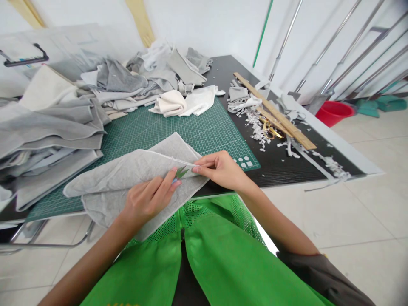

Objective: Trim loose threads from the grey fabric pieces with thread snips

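A light grey piece of fabric [114,172] with a stitched edge lies over the front of the green cutting mat [204,131] and hangs toward my lap. My left hand [148,197] is closed round a pair of thread snips [181,172]. Their pointed blades stick out past my fingers, slightly apart, just below the stitched seam; most of the handle is hidden in the palm. At the corner of the fabric, my right hand [219,170] pinches the edge between thumb and forefinger, close to the blade tips.
Stacks of grey and cream fabric [57,123] fill the left and back. Right of the mat lie wooden rulers [277,112], gold-handled scissors [270,129] and white scraps [259,131]. A red bucket [334,112] stands on the floor beyond the black table's edge [338,144].
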A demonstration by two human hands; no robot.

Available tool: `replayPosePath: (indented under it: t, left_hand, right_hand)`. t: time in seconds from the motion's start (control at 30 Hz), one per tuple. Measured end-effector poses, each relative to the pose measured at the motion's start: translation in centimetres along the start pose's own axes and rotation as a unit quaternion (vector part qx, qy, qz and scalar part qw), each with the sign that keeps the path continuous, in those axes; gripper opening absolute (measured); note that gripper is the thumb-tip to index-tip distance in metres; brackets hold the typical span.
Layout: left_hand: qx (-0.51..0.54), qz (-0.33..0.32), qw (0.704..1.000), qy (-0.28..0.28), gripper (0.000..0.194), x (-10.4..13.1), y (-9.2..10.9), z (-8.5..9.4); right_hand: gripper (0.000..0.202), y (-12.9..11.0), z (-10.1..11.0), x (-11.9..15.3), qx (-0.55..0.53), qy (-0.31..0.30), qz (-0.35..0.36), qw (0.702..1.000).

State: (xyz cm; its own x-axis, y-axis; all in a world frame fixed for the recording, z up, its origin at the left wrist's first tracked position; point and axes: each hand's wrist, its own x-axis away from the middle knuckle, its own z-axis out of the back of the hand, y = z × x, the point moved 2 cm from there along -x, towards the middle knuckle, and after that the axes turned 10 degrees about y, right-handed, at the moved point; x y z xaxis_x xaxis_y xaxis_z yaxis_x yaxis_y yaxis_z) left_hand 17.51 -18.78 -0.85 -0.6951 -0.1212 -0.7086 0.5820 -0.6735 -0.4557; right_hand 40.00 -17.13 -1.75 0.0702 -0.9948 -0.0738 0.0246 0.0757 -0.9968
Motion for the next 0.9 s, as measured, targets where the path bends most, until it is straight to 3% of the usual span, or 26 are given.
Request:
replayPosePath:
  t: [0.9]
  left_hand:
    - [-0.029,0.011,1.0,0.002,0.051,-0.58,0.48,-0.42]
  right_hand:
    - [0.024,0.11,-0.25,0.01,0.003,-0.008,0.0,1.0]
